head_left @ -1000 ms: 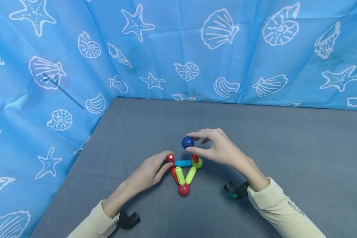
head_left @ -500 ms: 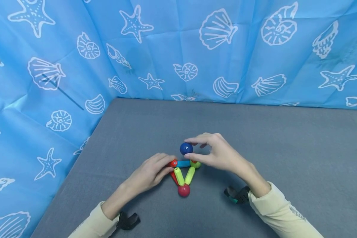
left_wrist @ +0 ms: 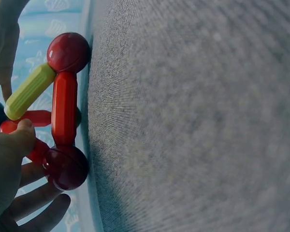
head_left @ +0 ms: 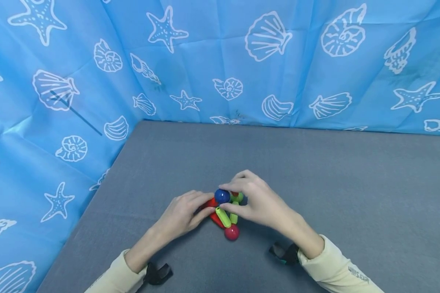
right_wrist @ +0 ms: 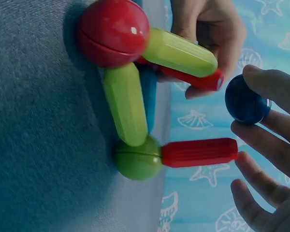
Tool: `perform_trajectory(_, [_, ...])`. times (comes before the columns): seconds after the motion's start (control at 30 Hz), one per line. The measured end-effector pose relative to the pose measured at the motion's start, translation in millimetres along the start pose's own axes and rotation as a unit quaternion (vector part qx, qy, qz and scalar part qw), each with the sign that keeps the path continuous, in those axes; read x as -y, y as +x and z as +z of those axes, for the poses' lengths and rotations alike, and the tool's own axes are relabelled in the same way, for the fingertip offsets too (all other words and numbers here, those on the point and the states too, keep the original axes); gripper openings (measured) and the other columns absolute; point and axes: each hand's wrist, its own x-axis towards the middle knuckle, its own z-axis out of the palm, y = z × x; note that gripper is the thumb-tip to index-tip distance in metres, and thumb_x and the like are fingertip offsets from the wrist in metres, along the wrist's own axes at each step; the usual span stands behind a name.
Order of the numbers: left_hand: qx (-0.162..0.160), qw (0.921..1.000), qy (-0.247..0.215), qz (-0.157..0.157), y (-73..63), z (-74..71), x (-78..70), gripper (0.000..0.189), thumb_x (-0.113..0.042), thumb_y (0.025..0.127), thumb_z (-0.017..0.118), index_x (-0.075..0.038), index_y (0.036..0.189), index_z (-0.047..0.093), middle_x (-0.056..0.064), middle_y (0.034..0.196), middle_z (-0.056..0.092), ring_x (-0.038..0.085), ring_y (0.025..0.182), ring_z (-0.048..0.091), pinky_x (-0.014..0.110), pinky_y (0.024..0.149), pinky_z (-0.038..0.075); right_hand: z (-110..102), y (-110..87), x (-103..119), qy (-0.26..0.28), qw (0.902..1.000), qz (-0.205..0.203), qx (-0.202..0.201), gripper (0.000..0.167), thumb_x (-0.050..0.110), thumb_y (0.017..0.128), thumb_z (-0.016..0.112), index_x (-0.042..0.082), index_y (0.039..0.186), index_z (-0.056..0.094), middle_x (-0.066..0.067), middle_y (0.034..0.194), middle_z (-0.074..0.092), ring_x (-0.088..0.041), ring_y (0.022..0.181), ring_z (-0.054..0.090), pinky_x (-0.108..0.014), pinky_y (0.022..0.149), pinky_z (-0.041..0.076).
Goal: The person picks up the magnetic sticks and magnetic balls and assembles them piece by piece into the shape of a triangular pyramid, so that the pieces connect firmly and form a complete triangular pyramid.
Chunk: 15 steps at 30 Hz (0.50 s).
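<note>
A triangle of magnetic rods and balls stands on the grey cloth. Its near corner is a red ball (head_left: 232, 232), from which a yellow-green rod (right_wrist: 181, 52) slants up. A red rod (right_wrist: 198, 152) rises from the green ball (right_wrist: 137, 158). My left hand (head_left: 185, 209) pinches a tilted red rod (left_wrist: 37, 151) above the dark red ball (left_wrist: 65, 166) at the left corner. Between thumb and fingers my right hand (head_left: 258, 199) holds a blue ball (head_left: 222, 196) close to the upper ends of the slanted rods. In the base, a blue rod (right_wrist: 149, 96) is partly hidden.
Grey cloth (head_left: 315, 171) covers the table. A blue curtain (head_left: 205, 53) with white shells and starfish hangs behind it and along the left side. Black straps (head_left: 285, 253) show at both wrists.
My right hand has brought the blue ball down and left, toward the rod tips. The left hand's red rod has tilted inward, and the triangle has turned slightly.
</note>
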Motion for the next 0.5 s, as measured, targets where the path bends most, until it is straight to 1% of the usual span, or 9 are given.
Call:
perform_trajectory(0.07, [0.002,1.0000,-0.002,-0.003,-0.2,0.3,0.0,0.030,-0.029,0.098,0.070,-0.015,0.125,0.070,0.000,0.112,0.076,0.012,0.103,0.072,0.034,0.085,0.061,2.5,1.1,1.2,-0.021,0.9998,-0.005,0.001,0.038,0.028,0.084,0.085,0.011,0.118,0.077,0.000,0.102,0.077,-0.018,0.106,0.061,-0.034,0.083,0.056])
perform_trajectory(0.2, [0.003,1.0000,-0.005,-0.007,-0.4,0.7,-0.2,0.030,-0.029,0.098,0.069,-0.015,0.124,0.070,0.000,0.112,0.077,0.013,0.102,0.073,0.034,0.084,0.062,4.6,2.4,3.4,-0.045,0.9990,-0.008,0.002,0.038,0.031,0.083,0.085,0.013,0.116,0.078,0.002,0.102,0.079,-0.020,0.107,0.061,-0.039,0.085,0.053])
perform_trajectory(0.4, [-0.005,0.9999,-0.009,-0.003,-0.4,1.3,-0.1,0.029,-0.028,0.097,0.070,-0.015,0.123,0.070,0.001,0.113,0.077,0.013,0.102,0.073,0.034,0.084,0.062,5.2,1.4,6.0,-0.057,0.9984,-0.002,-0.004,0.039,0.032,0.083,0.085,0.014,0.117,0.078,0.002,0.101,0.078,-0.019,0.107,0.061,-0.040,0.086,0.051])
perform_trajectory(0.5, [-0.009,0.9999,-0.013,-0.005,-0.4,1.8,0.0,0.028,-0.028,0.097,0.071,-0.015,0.122,0.070,0.001,0.113,0.077,0.013,0.101,0.074,0.034,0.083,0.062,6.4,-0.9,6.9,-0.058,0.9981,0.001,-0.019,0.041,0.033,0.083,0.085,0.015,0.119,0.077,0.001,0.108,0.077,-0.019,0.110,0.061,-0.041,0.088,0.052])
